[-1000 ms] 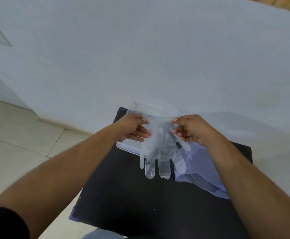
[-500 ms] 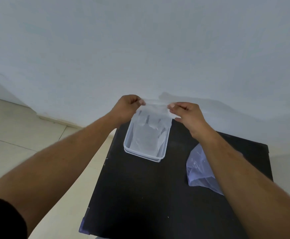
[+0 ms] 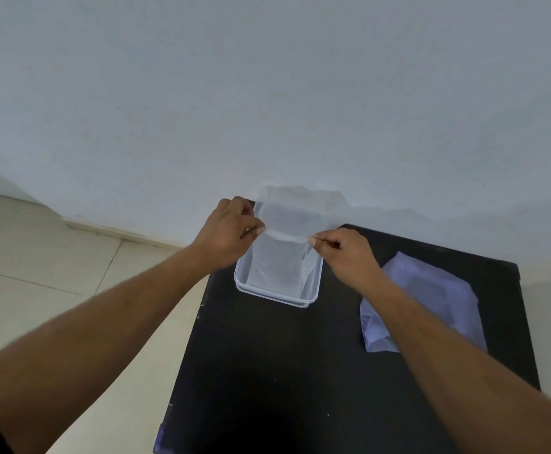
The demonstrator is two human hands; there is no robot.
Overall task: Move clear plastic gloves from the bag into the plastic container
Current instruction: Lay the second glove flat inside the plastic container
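A clear plastic glove [image 3: 284, 253] hangs down into the clear rectangular plastic container [image 3: 277, 298] at the far left part of the black table [image 3: 267, 371]. My left hand [image 3: 228, 232] pinches the glove's cuff on the left, and my right hand [image 3: 346, 253] pinches it on the right, both just above the container. The glove's fingers lie inside the container. The pale plastic bag [image 3: 431, 296] lies flat on the table to the right, partly hidden by my right forearm.
The table stands against a white wall [image 3: 267, 93]. A tiled floor [image 3: 38, 273] lies to the left of the table's edge.
Both hands carried the glove from above the table's middle over to the container and lowered it in. The bag, earlier behind the glove, now lies apart on the right.
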